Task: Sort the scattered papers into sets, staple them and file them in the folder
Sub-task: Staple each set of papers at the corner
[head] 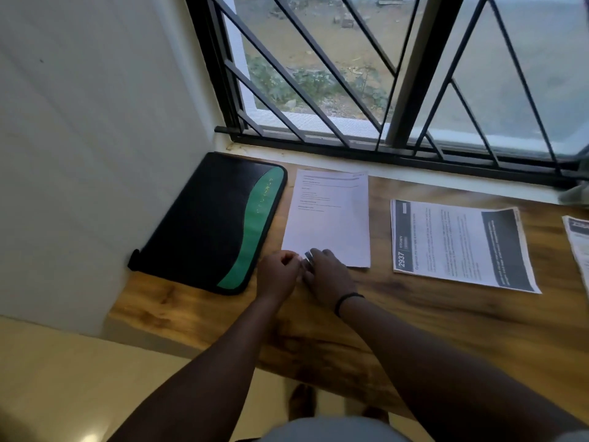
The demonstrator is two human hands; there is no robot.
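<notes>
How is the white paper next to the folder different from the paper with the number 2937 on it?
The white paper is mostly blank, with a few thin text lines at the top; the 2937 paper has dark bands and dense print. The white paper lies beside the folder with both hands at its near corner; the 2937 paper lies untouched further right. Its text runs sideways, while the white paper's text faces the person. Both lie flat on the wooden table.

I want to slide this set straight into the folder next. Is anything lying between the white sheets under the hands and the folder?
Nothing visible does. The white sheets lie right beside the closed folder, with only bare table between them.
</notes>
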